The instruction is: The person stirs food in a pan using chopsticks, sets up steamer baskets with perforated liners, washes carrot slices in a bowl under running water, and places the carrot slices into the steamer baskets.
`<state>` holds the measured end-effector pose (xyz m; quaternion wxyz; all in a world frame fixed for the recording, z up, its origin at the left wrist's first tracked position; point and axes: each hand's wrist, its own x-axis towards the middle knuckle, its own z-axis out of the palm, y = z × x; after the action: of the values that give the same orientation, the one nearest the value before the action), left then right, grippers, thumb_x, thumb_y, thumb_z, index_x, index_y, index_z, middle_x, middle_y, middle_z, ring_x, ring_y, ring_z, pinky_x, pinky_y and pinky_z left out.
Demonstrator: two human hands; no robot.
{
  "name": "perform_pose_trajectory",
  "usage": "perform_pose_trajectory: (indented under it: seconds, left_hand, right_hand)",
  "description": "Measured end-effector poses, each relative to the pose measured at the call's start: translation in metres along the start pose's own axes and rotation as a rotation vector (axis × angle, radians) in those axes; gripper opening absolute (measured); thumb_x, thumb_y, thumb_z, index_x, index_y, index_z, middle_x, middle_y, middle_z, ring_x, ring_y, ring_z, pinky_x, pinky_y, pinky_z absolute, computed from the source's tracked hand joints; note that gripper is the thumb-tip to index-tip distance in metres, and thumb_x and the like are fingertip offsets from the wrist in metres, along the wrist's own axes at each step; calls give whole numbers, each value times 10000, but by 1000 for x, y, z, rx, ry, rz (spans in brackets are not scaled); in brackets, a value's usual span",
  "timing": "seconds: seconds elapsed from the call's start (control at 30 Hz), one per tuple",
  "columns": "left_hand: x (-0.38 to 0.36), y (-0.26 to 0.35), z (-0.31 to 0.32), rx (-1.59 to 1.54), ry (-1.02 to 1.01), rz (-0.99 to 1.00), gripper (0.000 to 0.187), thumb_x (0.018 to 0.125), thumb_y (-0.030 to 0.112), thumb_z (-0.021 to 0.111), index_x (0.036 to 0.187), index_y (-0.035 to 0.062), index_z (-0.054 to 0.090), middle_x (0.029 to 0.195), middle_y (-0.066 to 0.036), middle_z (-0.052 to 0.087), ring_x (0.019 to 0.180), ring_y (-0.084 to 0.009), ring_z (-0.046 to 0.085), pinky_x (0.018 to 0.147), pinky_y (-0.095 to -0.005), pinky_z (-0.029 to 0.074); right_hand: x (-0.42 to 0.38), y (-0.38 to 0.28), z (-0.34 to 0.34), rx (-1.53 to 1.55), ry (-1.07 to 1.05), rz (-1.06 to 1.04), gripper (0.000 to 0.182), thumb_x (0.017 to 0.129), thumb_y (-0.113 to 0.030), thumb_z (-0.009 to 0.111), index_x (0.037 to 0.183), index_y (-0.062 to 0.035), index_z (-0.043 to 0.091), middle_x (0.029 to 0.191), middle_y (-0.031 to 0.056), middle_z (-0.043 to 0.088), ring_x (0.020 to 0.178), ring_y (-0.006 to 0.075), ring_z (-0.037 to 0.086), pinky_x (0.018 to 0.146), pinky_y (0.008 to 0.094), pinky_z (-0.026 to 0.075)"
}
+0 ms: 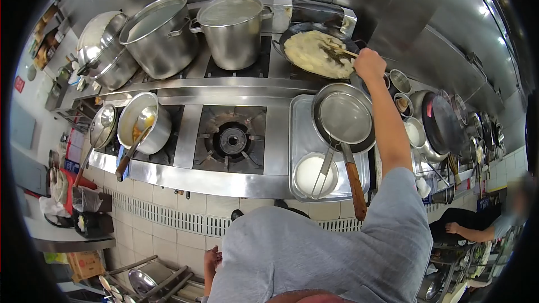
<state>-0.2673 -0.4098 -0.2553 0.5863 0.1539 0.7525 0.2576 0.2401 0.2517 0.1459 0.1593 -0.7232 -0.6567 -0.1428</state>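
My right hand reaches over the back of the stove, its fingers closed around thin light wooden chopsticks. The tips rest among pale yellow pieces of food that spread over most of a dark wok and sit in dark liquid. Down at my side hangs my left hand, small in view, fingers loosely curled and apart, with nothing visible in it. Below my right arm, a round strainer with a wooden handle lies over a dark pan on a metal tray, beside a bowl of white stuff.
Large steel pots stand along the back left. At front left are a pot with a ladle and a smaller pan. A bare gas burner is in the middle. Bowls and pans crowd the right; another person is there.
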Motion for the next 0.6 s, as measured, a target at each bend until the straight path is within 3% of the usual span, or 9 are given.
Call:
perform_pose_trajectory:
  seconds: [0.17, 0.27, 0.3, 0.6]
  left_hand:
    - [45, -80, -9, -349, -82, -334, 337, 1033, 384, 546, 990, 66, 647, 774, -64, 680, 614, -182, 598, 550, -338, 476]
    - [37, -63, -7, -245, -83, -270, 339, 1032, 387, 549, 1017, 60, 637, 775, -66, 678, 614, -186, 599, 551, -343, 476]
    - [34, -58, -6, -213, -84, -243, 340, 1031, 388, 550, 1027, 58, 633, 775, -66, 677, 614, -187, 599, 551, -344, 477]
    - [22, -40, -15, -113, -86, -161, 369, 1027, 399, 561, 1109, 42, 602, 779, -72, 670, 614, -199, 601, 553, -358, 479]
  right_hand:
    - [-5, -21, -20, 43, 112, -88, 244, 914, -220, 560, 907, -65, 749, 910, 220, 732, 898, 424, 715, 787, 536, 572]
    - [5, -32, 5, 79, 97, -122, 245, 917, -214, 553, 908, -67, 748, 896, 221, 730, 888, 422, 714, 782, 531, 573]
    - [7, -38, 8, 64, 18, -109, 221, 827, -172, 622, 950, -44, 754, 973, 212, 743, 940, 383, 728, 797, 505, 577]
    - [-13, -44, 2, 52, 82, -158, 224, 854, -148, 569, 913, -42, 757, 937, 192, 742, 916, 383, 728, 778, 497, 579]
